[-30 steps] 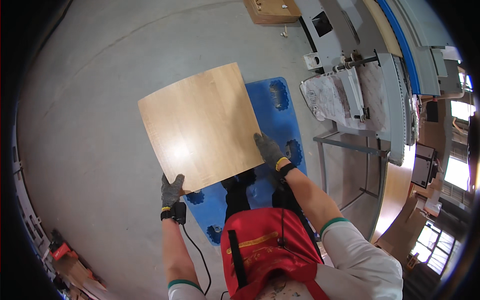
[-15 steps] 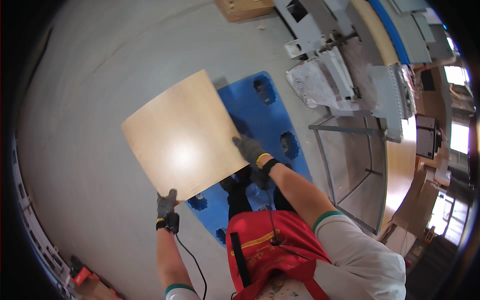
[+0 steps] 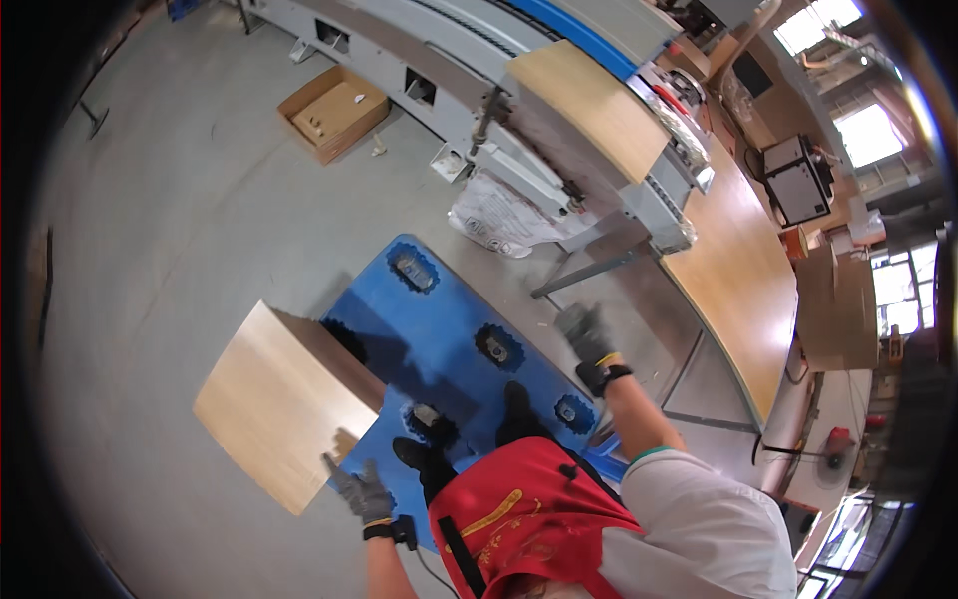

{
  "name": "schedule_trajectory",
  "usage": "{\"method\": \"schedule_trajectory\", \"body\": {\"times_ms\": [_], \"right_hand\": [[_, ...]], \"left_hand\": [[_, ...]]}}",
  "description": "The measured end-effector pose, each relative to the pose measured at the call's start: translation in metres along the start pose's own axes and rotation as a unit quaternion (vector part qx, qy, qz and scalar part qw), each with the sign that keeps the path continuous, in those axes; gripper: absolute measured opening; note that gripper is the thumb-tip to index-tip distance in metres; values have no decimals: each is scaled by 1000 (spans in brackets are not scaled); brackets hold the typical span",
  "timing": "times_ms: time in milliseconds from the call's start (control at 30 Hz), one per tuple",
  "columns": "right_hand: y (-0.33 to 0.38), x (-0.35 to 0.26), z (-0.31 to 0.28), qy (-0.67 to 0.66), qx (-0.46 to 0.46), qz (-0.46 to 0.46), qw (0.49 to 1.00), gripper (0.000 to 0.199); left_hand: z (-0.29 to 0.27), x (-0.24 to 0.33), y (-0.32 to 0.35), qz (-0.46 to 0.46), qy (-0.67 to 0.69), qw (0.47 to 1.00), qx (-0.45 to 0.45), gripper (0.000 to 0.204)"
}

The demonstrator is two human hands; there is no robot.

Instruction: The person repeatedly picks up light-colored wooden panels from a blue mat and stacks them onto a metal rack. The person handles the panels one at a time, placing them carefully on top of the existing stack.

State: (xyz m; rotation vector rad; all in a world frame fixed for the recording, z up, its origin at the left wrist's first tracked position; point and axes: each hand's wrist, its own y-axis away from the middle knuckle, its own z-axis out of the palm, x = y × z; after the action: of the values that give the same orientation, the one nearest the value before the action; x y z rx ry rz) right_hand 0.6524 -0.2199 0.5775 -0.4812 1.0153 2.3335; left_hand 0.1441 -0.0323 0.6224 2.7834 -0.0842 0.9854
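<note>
A light wood-coloured panel (image 3: pixel 284 404) lies at the left of the blue plastic platform (image 3: pixel 414 334), and a deep brown side shows below its top face. At the panel's near corner is my left hand (image 3: pixel 361 489), in a grey glove with the fingers spread; whether the fingertips touch the panel I cannot tell. My right hand (image 3: pixel 587 334), gloved too and slightly blurred, hangs in the air beyond the platform's right edge. Its fingers look loosely stretched, with nothing seen in them.
My shoes (image 3: pixel 424 459) are on the platform, which has several dark-rimmed recesses. Ahead stands a long grey machine (image 3: pixel 459 70) with a wooden board (image 3: pixel 589 105) on it. A wood-topped table (image 3: pixel 738 290) is at the right. An open carton (image 3: pixel 334 105) sits on the floor.
The panel has gone from between both hands to lower left. My right hand has let go and swung right. The view has turned right, showing more of the machine and table.
</note>
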Motion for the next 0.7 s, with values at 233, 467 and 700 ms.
{"method": "schedule_trajectory", "body": {"times_ms": [233, 467, 700], "right_hand": [[-24, -216, 62, 2, -54, -134, 989, 77], [-47, -253, 5, 47, 34, -70, 996, 45], [31, -141, -11, 344, -37, -88, 934, 37]], "left_hand": [[134, 213, 52, 101, 123, 942, -295, 71], [229, 392, 76, 292, 161, 878, -344, 54], [257, 491, 82, -21, 332, 824, -459, 47]]}}
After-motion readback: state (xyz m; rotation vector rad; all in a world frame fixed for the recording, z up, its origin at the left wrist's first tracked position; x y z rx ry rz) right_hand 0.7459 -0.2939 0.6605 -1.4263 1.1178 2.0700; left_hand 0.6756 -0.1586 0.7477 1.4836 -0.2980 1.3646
